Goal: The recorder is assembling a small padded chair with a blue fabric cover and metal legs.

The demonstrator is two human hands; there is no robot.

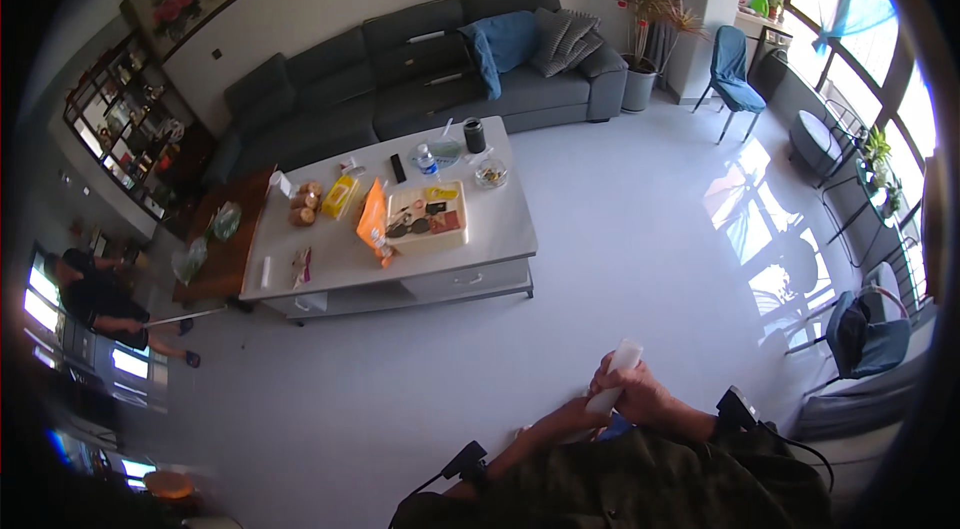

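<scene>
My two hands are together low in the picture, right of centre, in front of my dark patterned clothing. My right hand (pixel 645 396) is closed around a white oblong object (pixel 627 355), whose blunt end sticks up past the fingers. I cannot make out what kind of thing it is. My left hand (pixel 581 415) comes in from the left and presses against the lower part of the same white object; its fingers are partly hidden. Just below the hands, a bit of something blue (pixel 616 426) shows, mostly covered. Dark devices with cables sit on both wrists.
Ahead stands a long coffee table (pixel 340 264) bearing a cream box (pixel 430 242), an orange bag (pixel 373 219), a water bottle (pixel 428 161) and food. Behind it runs a grey sofa (pixel 330 124). Blue-covered chairs (pixel 735 89) stand right. At far left, a person (pixel 95 299) holds a long stick.
</scene>
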